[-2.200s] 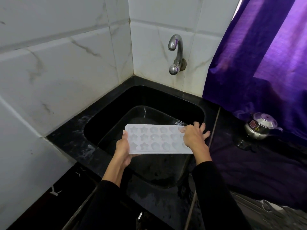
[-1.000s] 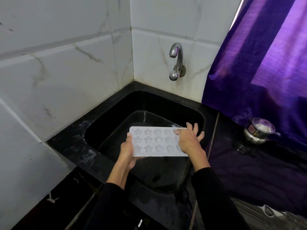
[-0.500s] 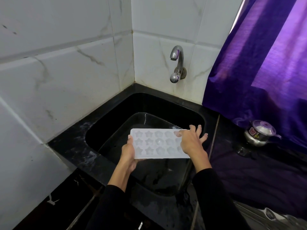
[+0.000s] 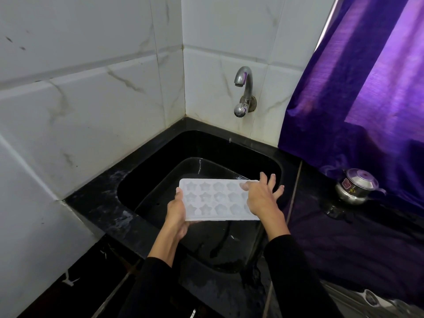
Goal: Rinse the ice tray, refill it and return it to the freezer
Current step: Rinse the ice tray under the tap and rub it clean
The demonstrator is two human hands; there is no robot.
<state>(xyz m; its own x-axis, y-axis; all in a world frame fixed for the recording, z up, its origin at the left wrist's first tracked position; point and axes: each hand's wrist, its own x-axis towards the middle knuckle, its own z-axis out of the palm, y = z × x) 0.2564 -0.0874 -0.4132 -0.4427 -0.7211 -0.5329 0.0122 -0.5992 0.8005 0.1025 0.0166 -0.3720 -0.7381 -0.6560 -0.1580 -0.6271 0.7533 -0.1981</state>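
A white ice tray [image 4: 215,199] with star and round moulds hangs flat over the black sink [image 4: 146,171]. My left hand [image 4: 177,211] grips its left end, thumb on top and fingers underneath. My right hand [image 4: 260,197] holds the right end, thumb pressed on the top face and fingers spread past the far edge. The metal tap [image 4: 243,92] juts from the tiled wall above the sink's far side, well beyond the tray. No stream shows from its spout.
White marble-look tiles [image 4: 91,99] close off the left and back. A purple curtain [image 4: 367,83] hangs at the right. A small steel lidded pot [image 4: 355,185] stands on the dark counter [image 4: 344,237] right of the sink.
The tray stays held over the sink in both hands, drifting only slightly. My right fingers have spread a little wider over its far edge.
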